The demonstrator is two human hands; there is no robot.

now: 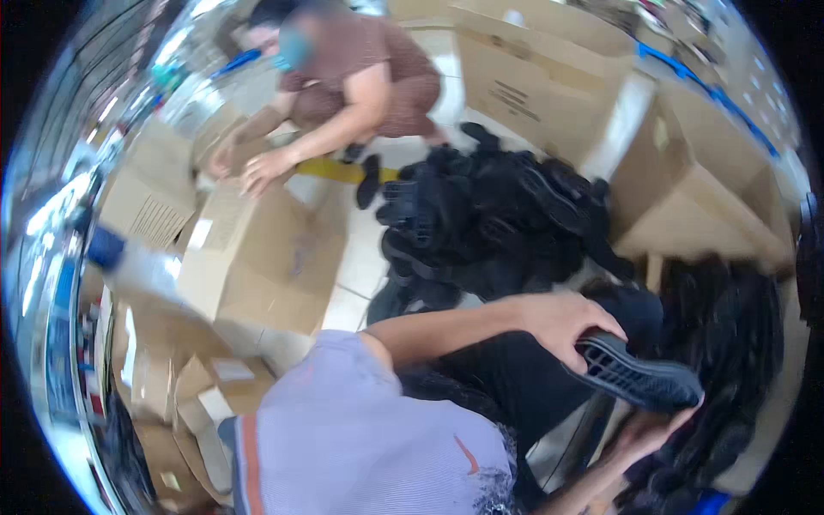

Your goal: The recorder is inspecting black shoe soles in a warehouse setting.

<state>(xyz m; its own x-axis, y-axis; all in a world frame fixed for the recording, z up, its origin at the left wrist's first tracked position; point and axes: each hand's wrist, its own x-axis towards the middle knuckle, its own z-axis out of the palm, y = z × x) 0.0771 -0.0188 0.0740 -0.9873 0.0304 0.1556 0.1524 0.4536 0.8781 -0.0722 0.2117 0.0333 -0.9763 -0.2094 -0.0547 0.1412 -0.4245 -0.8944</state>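
The sole is in the air between the two hands, black, a little tilted, with its lattice face turned up to the view. The left hand pinches one end, the thumb and the fingers on opposite edges. The right hand is at the other end, from below, with fingertips at the edge; how firmly this grip presses, I cannot tell. To handle it well, I would let the left hand carry the weight, and use the right one only for steadying and turning. The sole probably bends easily, so it is better not to twist it between the ends. The fingers should stay on the edges, so that the lattice can be seen whole. Near it, at the right, lies a dark pile, in which a dropped sole could be hard to find. Farther away, black footwear parts make a heap on the floor, beside an open box. At the left, a co-worker has hands at a carton.
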